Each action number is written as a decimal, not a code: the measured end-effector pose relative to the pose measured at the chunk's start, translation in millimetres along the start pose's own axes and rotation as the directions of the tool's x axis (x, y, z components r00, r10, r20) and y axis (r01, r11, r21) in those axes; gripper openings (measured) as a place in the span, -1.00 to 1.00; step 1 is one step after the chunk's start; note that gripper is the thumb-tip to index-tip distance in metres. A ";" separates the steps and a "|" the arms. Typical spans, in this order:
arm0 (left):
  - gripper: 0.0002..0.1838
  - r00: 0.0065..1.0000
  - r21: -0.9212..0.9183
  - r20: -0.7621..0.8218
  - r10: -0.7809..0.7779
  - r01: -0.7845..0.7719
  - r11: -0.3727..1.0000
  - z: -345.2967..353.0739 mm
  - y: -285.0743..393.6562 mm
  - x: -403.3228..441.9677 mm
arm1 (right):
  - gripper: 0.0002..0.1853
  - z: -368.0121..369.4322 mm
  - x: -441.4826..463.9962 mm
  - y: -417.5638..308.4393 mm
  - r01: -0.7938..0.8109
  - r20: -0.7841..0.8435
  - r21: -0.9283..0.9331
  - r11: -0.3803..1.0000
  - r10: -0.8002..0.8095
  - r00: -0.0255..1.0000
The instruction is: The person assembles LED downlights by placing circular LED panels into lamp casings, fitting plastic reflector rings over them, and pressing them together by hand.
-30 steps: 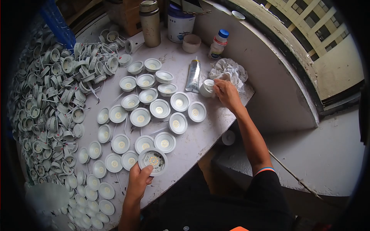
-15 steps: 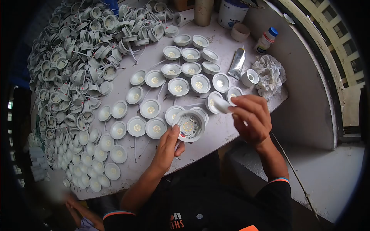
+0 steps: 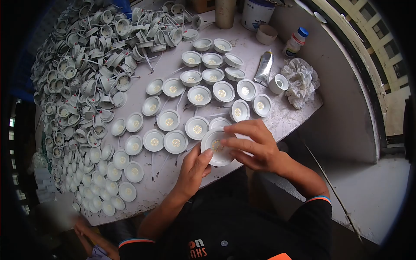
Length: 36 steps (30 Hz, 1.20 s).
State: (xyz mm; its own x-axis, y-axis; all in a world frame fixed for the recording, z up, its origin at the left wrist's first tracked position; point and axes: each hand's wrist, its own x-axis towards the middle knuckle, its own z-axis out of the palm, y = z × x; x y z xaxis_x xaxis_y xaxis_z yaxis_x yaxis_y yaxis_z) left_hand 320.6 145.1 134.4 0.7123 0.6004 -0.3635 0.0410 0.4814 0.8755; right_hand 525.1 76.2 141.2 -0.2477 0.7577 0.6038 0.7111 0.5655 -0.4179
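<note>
Close to the table's front edge, my left hand (image 3: 193,171) is closed on a round white downlight (image 3: 222,158), its thumb over the rim. A white reflector cup (image 3: 210,138) now sits in the downlight's face, with yellow LED dots showing at its centre. My right hand (image 3: 258,147) is at the cup's right side, fingers bent over the rim and into the cup; its thumb is mostly hidden. Just beyond stand several similar downlights (image 3: 197,128) with LED dots showing.
A big heap of white lamp housings (image 3: 104,56) covers the table's left. White round covers (image 3: 108,187) lie at front left. At right are a silver tube (image 3: 264,68), a small white cup (image 3: 278,83), crumpled cloth (image 3: 300,82) and a blue-capped bottle (image 3: 296,42). Another person's arm (image 3: 89,236) shows lower left.
My right hand has moved left, bringing the white reflector cup onto the open housing in my left hand. The circuit board's outer parts, visible before, are now covered.
</note>
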 end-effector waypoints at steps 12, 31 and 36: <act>-0.71 0.975 0.424 -0.040 0.220 -0.183 0.887 5.4 -4.2 0.8 | -0.60 1.2 3.4 -19.1 -0.671 0.230 0.375 0.640 0.636 0.736; -0.65 0.963 0.120 -0.268 0.031 0.001 0.993 -62.4 -29.4 -52.4 | -0.37 35.7 1.9 -22.8 -0.600 0.273 0.573 0.558 0.560 0.782; -0.65 0.787 0.378 -0.597 0.156 0.105 0.920 -134.8 -74.6 -80.8 | -0.65 5.5 49.7 -79.8 -0.365 0.346 0.925 -0.108 -0.162 0.924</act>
State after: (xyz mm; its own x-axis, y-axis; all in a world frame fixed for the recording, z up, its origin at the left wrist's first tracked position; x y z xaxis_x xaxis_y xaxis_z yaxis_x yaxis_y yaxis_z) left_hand 165.5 146.8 55.5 0.1488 0.9287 -0.3397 0.3769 0.2644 0.8877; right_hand 452.3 70.6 200.8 -0.5715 0.7215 0.3910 -0.5950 -0.0362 -0.8029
